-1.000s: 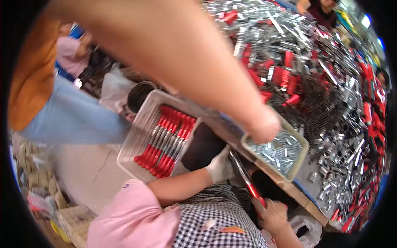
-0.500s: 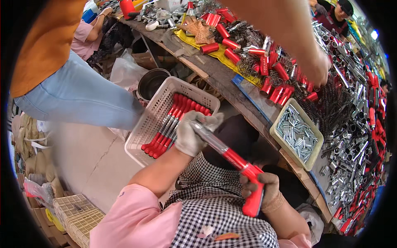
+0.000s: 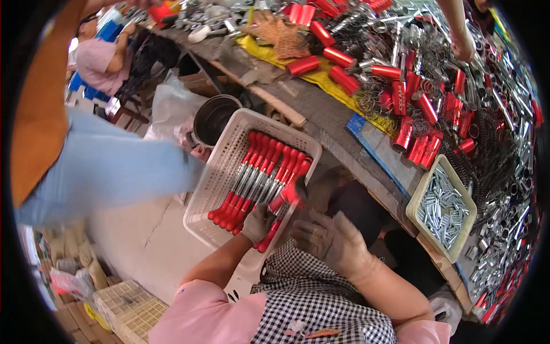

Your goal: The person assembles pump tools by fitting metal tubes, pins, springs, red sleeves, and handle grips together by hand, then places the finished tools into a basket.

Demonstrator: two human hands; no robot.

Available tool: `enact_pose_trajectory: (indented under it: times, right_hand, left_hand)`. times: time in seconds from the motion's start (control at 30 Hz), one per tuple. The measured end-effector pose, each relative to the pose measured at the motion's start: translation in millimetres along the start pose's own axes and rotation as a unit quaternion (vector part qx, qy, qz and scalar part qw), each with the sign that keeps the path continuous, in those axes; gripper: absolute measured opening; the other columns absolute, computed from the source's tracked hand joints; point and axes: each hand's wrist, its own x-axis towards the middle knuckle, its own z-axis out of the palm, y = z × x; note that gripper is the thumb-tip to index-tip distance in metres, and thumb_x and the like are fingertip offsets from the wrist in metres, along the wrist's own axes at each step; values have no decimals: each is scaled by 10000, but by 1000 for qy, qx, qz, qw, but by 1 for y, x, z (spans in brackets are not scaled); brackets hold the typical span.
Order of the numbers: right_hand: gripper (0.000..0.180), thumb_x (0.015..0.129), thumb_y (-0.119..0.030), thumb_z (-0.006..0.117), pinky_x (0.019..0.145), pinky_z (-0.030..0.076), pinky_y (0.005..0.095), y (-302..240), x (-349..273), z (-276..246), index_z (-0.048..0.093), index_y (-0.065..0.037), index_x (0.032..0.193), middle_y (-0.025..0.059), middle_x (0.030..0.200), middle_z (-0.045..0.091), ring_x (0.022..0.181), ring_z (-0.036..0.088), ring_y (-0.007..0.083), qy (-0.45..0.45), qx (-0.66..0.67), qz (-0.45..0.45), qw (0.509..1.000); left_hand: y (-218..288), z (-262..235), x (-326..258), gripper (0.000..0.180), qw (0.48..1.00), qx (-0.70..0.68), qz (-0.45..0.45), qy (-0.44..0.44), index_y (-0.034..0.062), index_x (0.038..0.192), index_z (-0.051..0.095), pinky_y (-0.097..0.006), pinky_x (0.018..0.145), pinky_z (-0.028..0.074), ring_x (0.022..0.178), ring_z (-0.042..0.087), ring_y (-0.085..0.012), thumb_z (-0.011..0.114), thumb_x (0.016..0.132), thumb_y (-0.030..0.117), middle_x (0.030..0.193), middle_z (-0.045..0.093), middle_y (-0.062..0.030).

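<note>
Overhead, a long worktop (image 3: pixel 338 123) runs slantwise from upper left to lower right, heaped with loose red sleeves, silver tubes and springs. Below its near edge sits a white slotted basket (image 3: pixel 220 172), tilted along the same slant, and inside it lie the red-handled tools (image 3: pixel 258 180) side by side, their long axes running from lower left to upper right, red grips at both ends and bare metal in the middle. The left hand (image 3: pixel 258 223), gloved, is at the basket's near rim, clenched around the lower end of one red-handled tool (image 3: pixel 279 215) that lies at the right edge of the row. So the row is just up and left of that hand. The right hand (image 3: pixel 329 241), also gloved, hovers just beside the basket's right corner, fingers spread and holding nothing. Farther right, a small pale tray of silver tubes (image 3: pixel 442 207) rests at the worktop's edge. Someone in blue trousers (image 3: pixel 109 166) stands at left.
</note>
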Motion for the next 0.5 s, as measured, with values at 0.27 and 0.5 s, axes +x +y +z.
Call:
enact_pose_trajectory:
  times: [0.27, 0.5]
  right_hand:
    - [464, 970, -157, 577, 963, 491, 349, -35, -93, -29, 452, 50, 1365, 184, 1187, 618, 1072, 615, 237, 222, -348, -13, 911]
    - [437, 975, -191, 579, 983, 486, 366, -30, -114, -59, 491, 49, 1330, 190, 1160, 631, 1078, 625, 247, 310, -317, -54, 895]
  left_hand:
    - [-138, 79, 90, 454, 991, 125, -53, -7, -34, 1167, 556, -537, 825, 489, 941, 615, -482, 529, 945, 361, 990, 636, -321]
    - [-162, 119, 115, 438, 957, 223, -131, -135, 29, 1065, 638, -465, 935, 483, 1055, 623, -407, 635, 820, 393, 1070, 652, -276]
